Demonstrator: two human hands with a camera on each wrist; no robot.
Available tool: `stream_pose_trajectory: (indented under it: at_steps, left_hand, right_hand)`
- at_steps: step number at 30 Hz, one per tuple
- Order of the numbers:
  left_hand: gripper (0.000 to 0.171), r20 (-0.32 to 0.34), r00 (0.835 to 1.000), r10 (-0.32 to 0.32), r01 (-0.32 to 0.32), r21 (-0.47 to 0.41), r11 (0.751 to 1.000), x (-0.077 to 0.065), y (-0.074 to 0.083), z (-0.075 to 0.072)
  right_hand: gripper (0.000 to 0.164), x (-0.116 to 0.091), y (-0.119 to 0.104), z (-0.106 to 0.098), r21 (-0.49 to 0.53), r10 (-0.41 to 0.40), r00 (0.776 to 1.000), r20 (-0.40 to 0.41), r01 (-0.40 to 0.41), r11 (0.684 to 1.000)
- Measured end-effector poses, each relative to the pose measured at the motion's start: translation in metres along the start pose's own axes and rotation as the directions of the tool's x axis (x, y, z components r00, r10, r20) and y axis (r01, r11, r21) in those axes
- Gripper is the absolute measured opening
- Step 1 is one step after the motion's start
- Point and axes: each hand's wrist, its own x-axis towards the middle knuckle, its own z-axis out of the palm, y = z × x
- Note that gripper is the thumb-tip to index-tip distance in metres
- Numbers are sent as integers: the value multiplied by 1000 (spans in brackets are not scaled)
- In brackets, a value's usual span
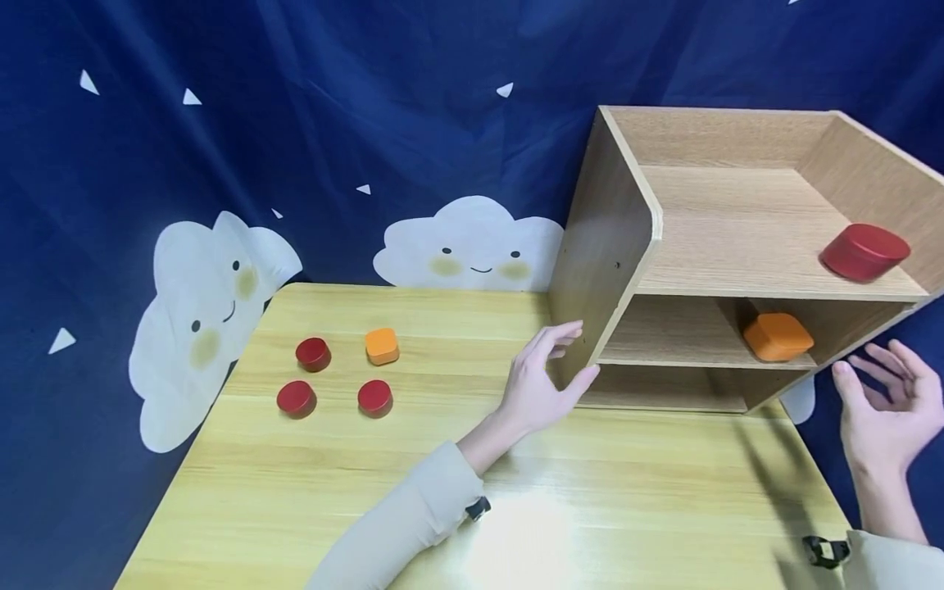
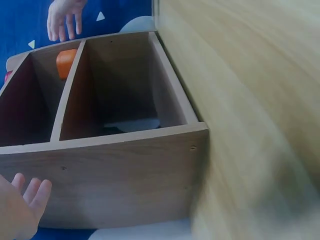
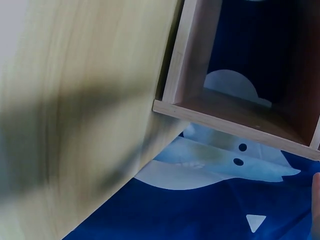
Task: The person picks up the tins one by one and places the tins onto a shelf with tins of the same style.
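Observation:
A small wooden shelf unit (image 1: 719, 229) stands at the back right of the table. Close to its left side panel is my left hand (image 1: 542, 377), fingers extended and thumb spread, holding nothing; whether it touches the panel I cannot tell. My right hand (image 1: 888, 406) hovers off the right side with loosely bent fingers, also holding nothing. A red round block (image 1: 864, 252) sits on the top shelf at the right. Below it, an orange rounded-square block (image 1: 778, 337) rests in the middle compartment. The left wrist view shows both the orange block (image 2: 65, 63) and the far hand (image 2: 66, 19).
On the table's left side lie red round blocks (image 1: 313, 354) and an orange rounded block (image 1: 382, 346). A dark blue curtain (image 1: 428, 98) with white clouds hangs behind. The wooden table (image 1: 295, 500) ends at the right, just beyond the shelf unit.

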Motion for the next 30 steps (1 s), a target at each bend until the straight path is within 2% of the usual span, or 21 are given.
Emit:
stream_pose_trajectory:
  at_steps: [3, 5, 10, 16, 19, 30]
  left_hand:
    - [56, -27, 999, -33, 33, 5, 999, 12, 4, 7]
    - [56, -40, 998, -53, 54, 7, 999, 18, 6, 11]
    - [58, -68, 995, -72, 73, 6, 997, 27, 8, 20]
    - [57, -82, 995, -51, 50, -15, 999, 33, 6, 29]
    - [53, -92, 995, -39, 35, -40, 999, 34, 6, 32]
    - [50, -125, 992, -36, 29, -54, 998, 36, 6, 35]
  right_hand:
    - [57, 7, 3, 1, -98, 21, 999, -47, -25, 995]
    - [57, 10, 4, 2, -108, 47, 996, -71, -55, 993]
    - [58, 17, 8, 2, -112, 64, 995, -70, -72, 991]
    - [57, 22, 11, 1, -161, 82, 996, -35, -86, 983]
    - [55, 22, 12, 1, -137, 92, 995, -28, -95, 986]
    - [49, 24, 13, 4, -216, 87, 996, -33, -92, 972]
